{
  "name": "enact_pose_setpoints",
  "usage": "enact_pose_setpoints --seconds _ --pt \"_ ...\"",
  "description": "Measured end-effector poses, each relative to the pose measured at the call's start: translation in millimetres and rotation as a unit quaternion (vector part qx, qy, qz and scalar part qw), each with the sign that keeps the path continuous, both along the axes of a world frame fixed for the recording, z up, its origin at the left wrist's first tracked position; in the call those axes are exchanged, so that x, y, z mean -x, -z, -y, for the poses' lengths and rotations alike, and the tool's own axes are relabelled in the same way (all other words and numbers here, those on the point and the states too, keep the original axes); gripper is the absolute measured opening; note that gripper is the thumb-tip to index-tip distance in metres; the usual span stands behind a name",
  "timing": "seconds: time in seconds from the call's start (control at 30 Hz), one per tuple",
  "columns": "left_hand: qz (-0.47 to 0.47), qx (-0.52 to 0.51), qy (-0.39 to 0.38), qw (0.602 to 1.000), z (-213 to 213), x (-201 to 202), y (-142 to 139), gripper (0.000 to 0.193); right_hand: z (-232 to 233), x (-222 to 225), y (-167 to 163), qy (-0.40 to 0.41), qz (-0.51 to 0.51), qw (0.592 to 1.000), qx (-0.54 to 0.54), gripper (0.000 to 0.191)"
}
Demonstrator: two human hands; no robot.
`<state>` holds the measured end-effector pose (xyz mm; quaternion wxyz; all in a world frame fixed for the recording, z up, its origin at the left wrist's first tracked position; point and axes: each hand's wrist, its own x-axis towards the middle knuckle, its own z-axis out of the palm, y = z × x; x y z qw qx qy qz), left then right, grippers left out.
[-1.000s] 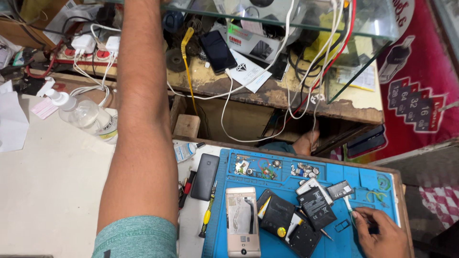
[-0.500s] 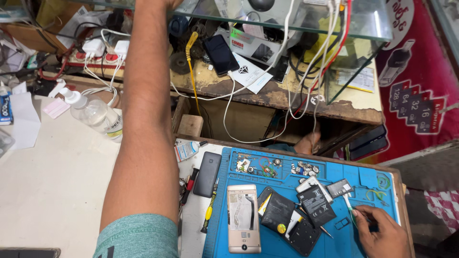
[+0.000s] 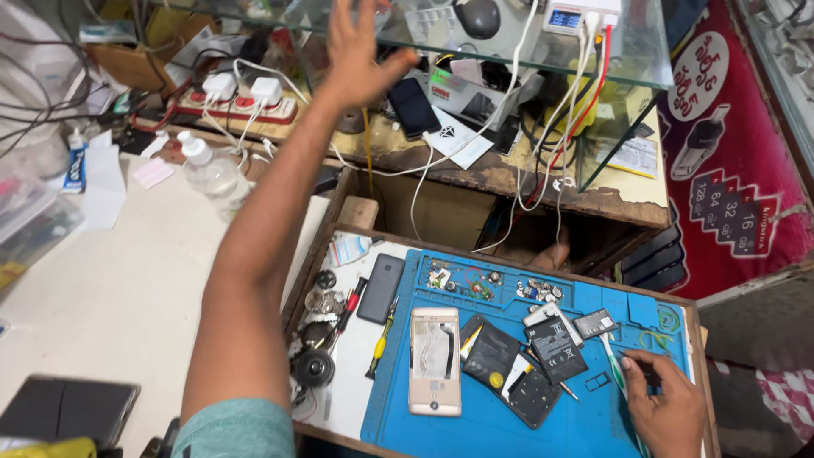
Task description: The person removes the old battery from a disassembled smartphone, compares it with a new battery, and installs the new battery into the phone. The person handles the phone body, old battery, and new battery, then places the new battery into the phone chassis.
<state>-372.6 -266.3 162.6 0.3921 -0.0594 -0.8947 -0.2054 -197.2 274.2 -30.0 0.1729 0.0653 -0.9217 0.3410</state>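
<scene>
While the left hand [image 3: 356, 51] is reaching far up over the cluttered back shelf, its fingers are spreading wide and grasping nothing, the palm hanging in the air just in front of the glass shelf [image 3: 509, 59] and just left of a dark phone [image 3: 414, 108] lying propped there. A red power strip [image 3: 229, 106] with white plugs is sitting to the left of that arm, and a clear plastic bottle [image 3: 208, 170] is standing on the pale counter below it.

The right hand [image 3: 666, 407] is resting low on the blue repair mat [image 3: 509, 424], at its right edge, with the fingers curling down onto the mat surface; they seem to be pinching or pressing something small, but I cannot tell what, since it is too tiny to make out. A white-handled tool [image 3: 615, 360] is lying just beside those fingertips.

Towards the middle of the mat an opened gold-coloured phone [image 3: 435, 360] is lying flat, and right of it a black back cover [image 3: 509, 377] and a black battery [image 3: 555, 348] are overlapping one another. A yellow-handled screwdriver [image 3: 381, 339] is lying along the mat's left border, near a dark grey phone [image 3: 381, 288], and small screws and parts are lying scattered in the mat's upper compartments.
</scene>
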Motion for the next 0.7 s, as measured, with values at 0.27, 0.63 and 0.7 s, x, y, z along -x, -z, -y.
enact_pose_setpoints --seconds 0.27,0.63,0.7 --pt "0.177 0.104 0.365 0.908 -138.6 -140.4 96.7 0.077 -1.2 -13.4 -2.0 -0.036 -0.072 0.996 -0.022 0.011" --pt "0.294 0.046 0.361 0.884 -188.8 -247.6 184.6 0.091 0.7 -31.0 12.9 -0.143 -0.046 0.988 -0.038 0.013" --pt "0.277 0.032 0.364 0.889 -185.4 -256.2 187.7 0.094 7.2 -34.7 9.5 -0.157 -0.053 0.985 -0.047 0.015"
